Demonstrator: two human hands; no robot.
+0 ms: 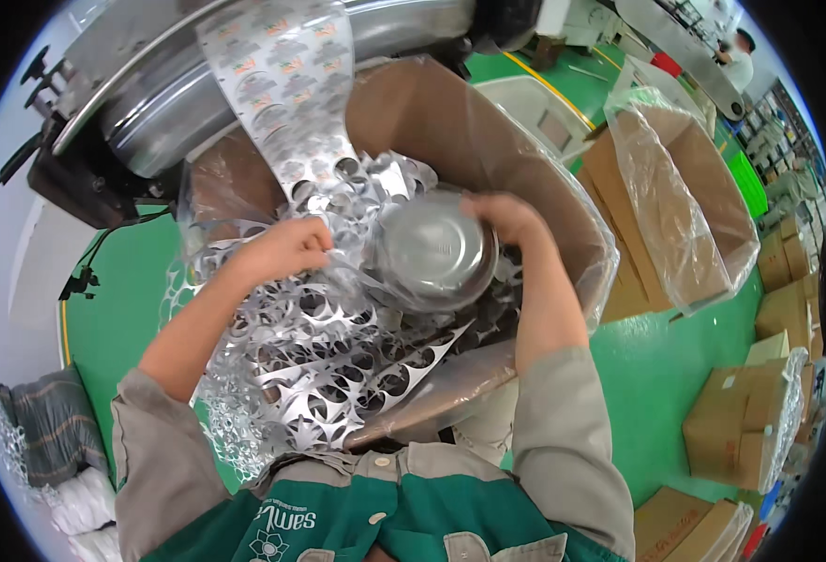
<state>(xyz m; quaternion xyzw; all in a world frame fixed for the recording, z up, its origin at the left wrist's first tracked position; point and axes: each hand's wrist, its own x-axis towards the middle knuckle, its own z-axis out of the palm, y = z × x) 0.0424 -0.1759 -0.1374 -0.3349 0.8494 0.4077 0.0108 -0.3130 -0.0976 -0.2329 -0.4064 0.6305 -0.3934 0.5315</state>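
Observation:
A round, shiny grey bowl-like thing (434, 253) is tilted over a heap of punched foil scrap (328, 356). My right hand (506, 220) grips its upper right rim, thumb and fingers closed. To the left of it, my left hand (291, 248) is closed above the scrap, its fingers curled; whatever it may hold is hidden. Silvery foil, full of round holes, fills a large cardboard box (431, 103) lined with clear plastic and spills over its left side. From the machine above, a printed foil web (286, 75) runs down into the heap.
A metal roller (164, 126) with a black mount stands at the upper left. On the right are another plastic-lined box (684, 197), a white bin (535, 112) and stacked cartons (731, 421). A dark cushion-like bundle (52, 426) lies lower left. Far off, a person (739, 64) works.

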